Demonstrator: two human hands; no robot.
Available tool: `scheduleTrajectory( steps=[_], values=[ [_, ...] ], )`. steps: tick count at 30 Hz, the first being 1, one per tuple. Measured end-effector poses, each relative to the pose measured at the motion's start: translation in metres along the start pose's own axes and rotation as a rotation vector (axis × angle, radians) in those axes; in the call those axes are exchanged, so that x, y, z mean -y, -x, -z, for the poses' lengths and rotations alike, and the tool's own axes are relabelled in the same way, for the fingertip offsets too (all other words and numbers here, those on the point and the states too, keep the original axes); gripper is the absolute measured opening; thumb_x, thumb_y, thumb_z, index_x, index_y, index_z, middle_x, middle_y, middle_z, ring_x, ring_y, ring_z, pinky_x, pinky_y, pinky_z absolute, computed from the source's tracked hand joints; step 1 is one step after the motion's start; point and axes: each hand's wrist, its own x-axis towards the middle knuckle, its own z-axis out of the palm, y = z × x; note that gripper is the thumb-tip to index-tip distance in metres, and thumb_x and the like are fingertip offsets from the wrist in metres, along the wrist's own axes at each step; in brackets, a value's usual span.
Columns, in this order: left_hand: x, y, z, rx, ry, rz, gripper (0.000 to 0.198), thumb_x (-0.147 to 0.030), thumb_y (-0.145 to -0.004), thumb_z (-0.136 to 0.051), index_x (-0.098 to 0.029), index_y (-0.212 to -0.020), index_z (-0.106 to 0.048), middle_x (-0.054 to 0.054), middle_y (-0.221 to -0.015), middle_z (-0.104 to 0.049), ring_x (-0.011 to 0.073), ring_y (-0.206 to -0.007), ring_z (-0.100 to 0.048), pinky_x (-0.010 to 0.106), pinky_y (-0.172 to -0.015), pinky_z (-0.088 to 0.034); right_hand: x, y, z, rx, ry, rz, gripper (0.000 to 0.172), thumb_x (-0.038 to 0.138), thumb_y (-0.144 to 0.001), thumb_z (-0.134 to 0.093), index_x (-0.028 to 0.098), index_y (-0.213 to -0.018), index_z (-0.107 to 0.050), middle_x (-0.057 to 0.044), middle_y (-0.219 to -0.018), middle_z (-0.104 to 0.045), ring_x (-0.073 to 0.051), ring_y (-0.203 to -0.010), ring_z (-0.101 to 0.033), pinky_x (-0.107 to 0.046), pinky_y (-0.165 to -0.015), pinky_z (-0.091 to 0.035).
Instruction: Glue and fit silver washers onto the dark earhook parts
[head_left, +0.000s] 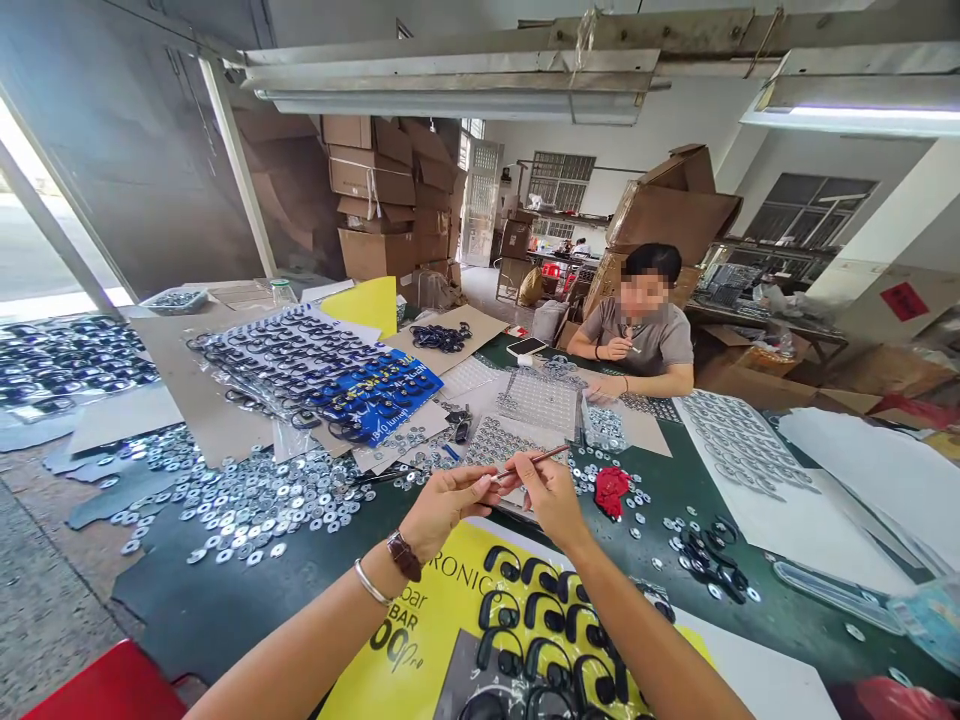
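Observation:
In the middle of the view my right hand point(553, 503) grips a thin brown pen-like stick point(553, 453) between thumb and fingers, its light tip pointing left. Facing it, my left hand point(444, 510) is closed in a pinch close to that tip; whatever small thing is in the pinch is too small to name. Both hands are above the near edge of a board covered with small metal rings point(506, 440). Below my forearms lies a yellow printed sheet point(409, 655) bearing rows of black hook-shaped pieces point(546, 612).
Loose metal washers point(281, 510) spread over the green table point(217, 620) at left. A blue printed sheet point(394, 400) with black pieces lies beyond. A red cloth point(613, 492) is right of my hands. Across the table sits a person point(637, 335); white sheets point(757, 470) lie right.

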Motion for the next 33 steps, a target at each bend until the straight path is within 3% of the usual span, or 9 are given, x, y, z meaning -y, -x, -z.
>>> scheduleTrajectory(
  steps=[3,10,20,24,27,29,33],
  values=[
    [0.001,0.019,0.000,0.018,0.128,0.052,0.056,-0.050,-0.074,-0.073,-0.012,-0.115,-0.066,0.016,-0.102,-0.071,0.0194,-0.084,-0.068,0.030,-0.076,-0.054,0.004,0.022,-0.004,0.019,-0.030,0.001,0.040,0.053,-0.092,-0.049,0.016,-0.091,-0.065,-0.007,-0.072,-0.071,-0.020,-0.063,-0.069,-0.022,-0.041,-0.046],
    [0.016,0.065,0.003,0.066,0.288,0.182,0.041,-0.036,-0.071,-0.079,-0.011,-0.104,-0.073,0.010,-0.084,-0.073,0.0111,-0.067,-0.061,0.025,-0.072,-0.051,0.003,0.074,-0.015,0.066,0.121,0.111,0.029,0.039,-0.097,-0.044,0.020,-0.094,-0.067,-0.005,-0.077,-0.070,-0.017,-0.070,-0.068,-0.025,-0.058,-0.051],
    [0.016,0.124,-0.013,0.084,0.374,0.218,0.030,-0.028,-0.069,-0.082,-0.014,-0.095,-0.075,0.009,-0.083,-0.075,0.0135,-0.062,-0.065,0.025,-0.064,-0.053,0.032,0.121,-0.017,0.235,0.133,0.413,0.022,0.014,-0.094,-0.044,0.022,-0.101,-0.063,-0.003,-0.082,-0.069,-0.016,-0.073,-0.066,-0.028,-0.068,-0.051],
    [0.017,0.135,-0.012,0.090,0.383,0.246,0.031,-0.028,-0.068,-0.082,-0.014,-0.095,-0.075,0.009,-0.081,-0.075,0.0141,-0.062,-0.067,0.024,-0.063,-0.054,0.037,0.129,-0.012,0.245,0.127,0.411,0.022,0.012,-0.094,-0.045,0.022,-0.101,-0.063,-0.003,-0.081,-0.069,-0.016,-0.074,-0.067,-0.028,-0.068,-0.052],
    [0.021,0.137,-0.003,0.075,0.300,0.254,0.032,-0.032,-0.072,-0.079,-0.012,-0.096,-0.074,0.009,-0.079,-0.074,0.0131,-0.062,-0.066,0.025,-0.065,-0.054,0.044,0.129,0.004,0.065,0.054,0.377,0.023,0.015,-0.096,-0.041,0.022,-0.100,-0.063,-0.004,-0.082,-0.068,-0.016,-0.075,-0.065,-0.028,-0.065,-0.051],
    [0.021,0.129,0.007,0.066,0.119,0.215,0.036,-0.039,-0.078,-0.072,-0.011,-0.102,-0.072,0.011,-0.083,-0.074,0.0140,-0.067,-0.067,0.026,-0.068,-0.055,0.046,0.125,0.020,-0.087,0.043,0.350,0.023,0.017,-0.097,-0.041,0.021,-0.099,-0.064,-0.004,-0.081,-0.067,-0.015,-0.072,-0.065,-0.026,-0.061,-0.050],
    [0.012,0.075,0.029,0.026,-0.248,0.067,0.045,-0.046,-0.085,-0.060,-0.010,-0.112,-0.066,0.013,-0.095,-0.072,0.0198,-0.085,-0.068,0.032,-0.076,-0.056,0.029,0.104,0.044,-0.186,0.136,0.189,0.022,0.029,-0.098,-0.046,0.018,-0.093,-0.064,-0.004,-0.076,-0.068,-0.015,-0.066,-0.065,-0.024,-0.055,-0.048]
  ],
)
